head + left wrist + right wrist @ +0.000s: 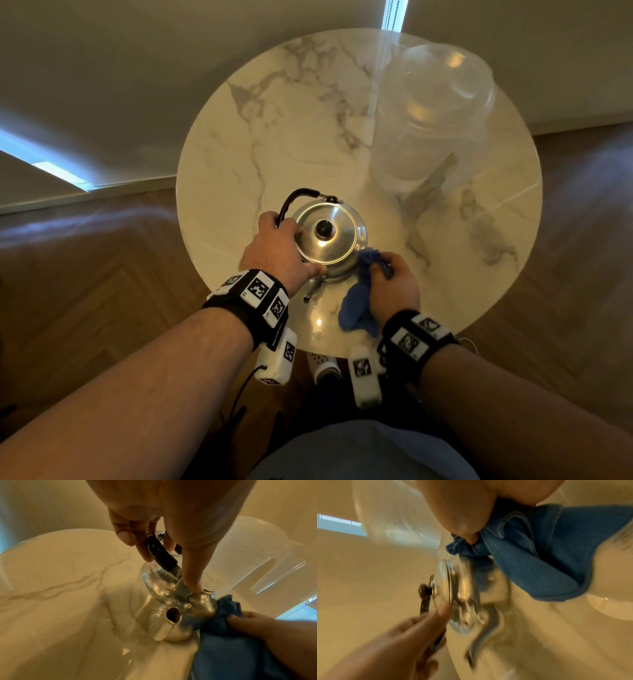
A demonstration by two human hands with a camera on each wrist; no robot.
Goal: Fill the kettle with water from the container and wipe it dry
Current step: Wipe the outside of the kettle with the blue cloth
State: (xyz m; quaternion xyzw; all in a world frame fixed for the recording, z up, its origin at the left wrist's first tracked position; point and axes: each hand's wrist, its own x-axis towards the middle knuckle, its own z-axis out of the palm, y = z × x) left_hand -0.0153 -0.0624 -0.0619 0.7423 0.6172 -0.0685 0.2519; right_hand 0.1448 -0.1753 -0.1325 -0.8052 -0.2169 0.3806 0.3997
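While the left hand (274, 247) curls its fingers round the black handle (161, 553) of the steel kettle (330, 241), its thumb laid along the handle's metal bracket, the right hand (394, 286) pinches a bunched blue cloth (359, 298) and presses it to the kettle's right flank. The cloth's loose tail trails toward the person over the marble tabletop (291, 113). Upright with its knobbed lid (325, 229) on, the kettle stands at the near middle of the round table; its spout (164, 627) points back toward the person, and the handle is folded down to the left and away, so the spout-to-handle line runs roughly near to far. A clear plastic container (435, 113) with a lid stands well apart at the far right. Bare marble lies open to the left and beyond the kettle, while the near edge (260, 329) is close behind the wrists. Wooden floor surrounds the table.
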